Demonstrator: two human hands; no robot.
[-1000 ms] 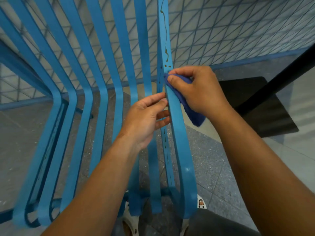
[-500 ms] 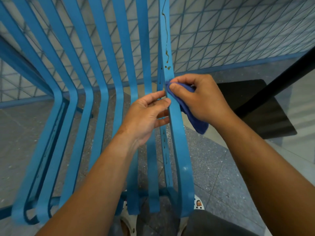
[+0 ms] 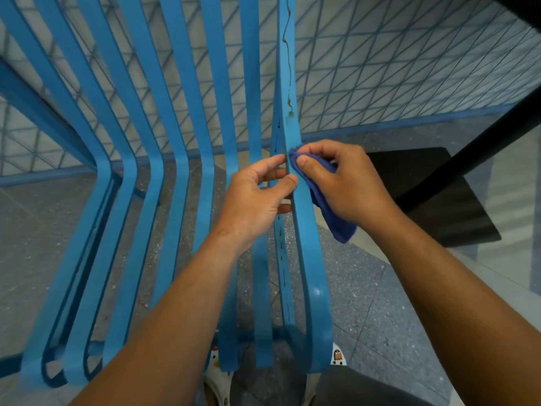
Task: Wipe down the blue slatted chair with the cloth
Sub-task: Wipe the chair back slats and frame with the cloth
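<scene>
The blue slatted chair point(image 3: 187, 159) fills the left and centre of the frame, its slats running from the top edge down to curved ends near the bottom. At centre right, the right hand point(image 3: 348, 183) pinches a dark blue cloth point(image 3: 336, 224) between thumb and curled fingers, pressing it against the right side of the outermost slat; the cloth's loose end hangs below the hand. The left hand point(image 3: 254, 200) grips the same slat from its left side, thumb on the front face, fingers curled behind. A thin brown streak point(image 3: 288, 54) runs down that slat above both hands.
</scene>
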